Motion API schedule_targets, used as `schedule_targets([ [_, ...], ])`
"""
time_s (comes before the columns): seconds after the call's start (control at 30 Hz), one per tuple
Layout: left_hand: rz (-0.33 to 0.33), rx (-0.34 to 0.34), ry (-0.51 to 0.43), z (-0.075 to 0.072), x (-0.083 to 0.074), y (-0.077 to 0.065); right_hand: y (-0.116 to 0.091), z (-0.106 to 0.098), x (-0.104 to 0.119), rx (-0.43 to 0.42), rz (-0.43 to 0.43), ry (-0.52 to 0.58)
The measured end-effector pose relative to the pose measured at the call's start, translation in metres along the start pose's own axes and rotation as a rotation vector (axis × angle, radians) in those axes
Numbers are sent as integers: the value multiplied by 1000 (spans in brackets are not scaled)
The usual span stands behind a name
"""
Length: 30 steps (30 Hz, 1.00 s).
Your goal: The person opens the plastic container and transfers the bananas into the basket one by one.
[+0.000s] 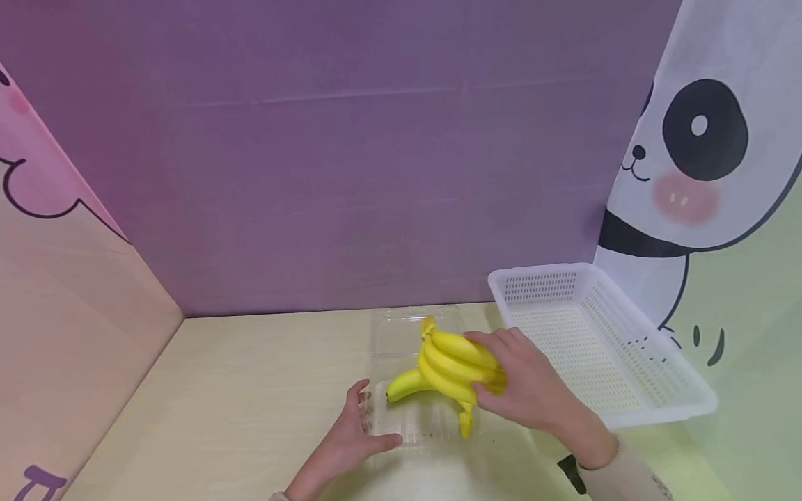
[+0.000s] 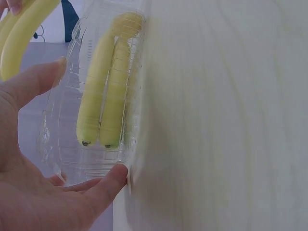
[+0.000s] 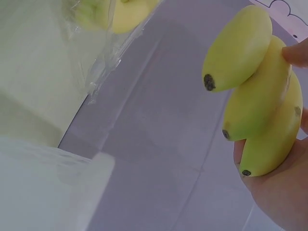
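Note:
In the head view a clear plastic clamshell box (image 1: 388,423) sits on the table with its lid (image 1: 396,335) folded back toward the wall. My left hand (image 1: 346,433) holds the box's left end, thumb and fingers spread around its sides. Inside lies one bunch of yellow bananas (image 2: 91,101), seen through the wall in the left wrist view. A second bunch of bananas (image 1: 456,362) is gripped by my right hand (image 1: 525,384), fingers and thumb around the tip end. This bunch hangs over the box, stem toward the lid, and partly hides the lower bananas.
A white perforated plastic basket (image 1: 667,372) stands at the right, close beside my right forearm. The pale wooden table (image 1: 250,390) meets a purple wall (image 1: 351,195) at the back. Cartoon-printed panels flank both sides. A small black patch (image 1: 571,473) lies by the right sleeve.

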<state>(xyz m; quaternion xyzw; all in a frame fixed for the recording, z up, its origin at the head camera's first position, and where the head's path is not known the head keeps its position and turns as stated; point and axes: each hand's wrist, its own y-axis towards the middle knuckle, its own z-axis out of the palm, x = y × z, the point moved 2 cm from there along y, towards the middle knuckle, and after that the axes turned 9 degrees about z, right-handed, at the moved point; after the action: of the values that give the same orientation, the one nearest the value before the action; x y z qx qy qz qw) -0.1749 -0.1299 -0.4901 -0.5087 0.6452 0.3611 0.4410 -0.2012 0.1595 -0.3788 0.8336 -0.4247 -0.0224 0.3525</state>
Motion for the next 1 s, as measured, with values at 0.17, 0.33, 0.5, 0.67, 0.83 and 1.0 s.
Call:
schedule_targets([
  [0.17, -2, -5, 5, 0, -1, 0, -2, -6, -3, 4, 10, -11],
  [0.33, -4, -1, 6, 0, -2, 0, -5, -11, -8, -6, 24, -24],
  [0.5, 2, 3, 2, 1, -2, 0, -9, -15, -14, -11, 35, -39],
  [0.67, 12, 10, -18, 2, 0, 0, -13, -21, -18, -24, 41, -48],
  [0.83, 14, 10, -37, 1, 3, 1, -16, -21, -20, -38, 40, -45],
  [1.0, 17, 0, -45, 1, 2, 1, -18, -22, -24, -47, 39, -46],
])
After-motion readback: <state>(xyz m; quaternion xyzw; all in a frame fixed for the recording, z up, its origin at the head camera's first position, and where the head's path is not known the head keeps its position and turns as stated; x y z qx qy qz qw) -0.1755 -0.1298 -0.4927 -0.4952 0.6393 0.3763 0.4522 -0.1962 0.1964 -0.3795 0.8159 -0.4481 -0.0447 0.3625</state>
